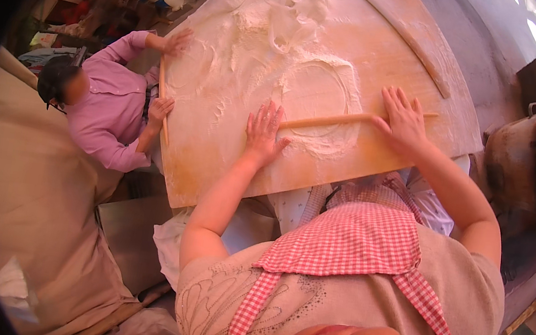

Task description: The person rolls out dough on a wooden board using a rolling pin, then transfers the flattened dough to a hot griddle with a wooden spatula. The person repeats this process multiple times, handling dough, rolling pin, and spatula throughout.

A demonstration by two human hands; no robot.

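A slim wooden rolling pin lies across the near part of a thin round sheet of dough on a floured wooden board. My left hand rests flat over the pin's left end, fingers extended. Toward the other end, my right hand lies palm down on the pin with its fingers spread; the pin's tip sticks out beyond it. Neither hand's fingers wrap around the wood. Loose flour rings the dough.
Across the board's left corner, a person in a pink shirt has both hands at its edge, by another thin wooden stick. A crumpled plastic bag and a long wooden stick lie farther back. At right stands a large pot with white contents.
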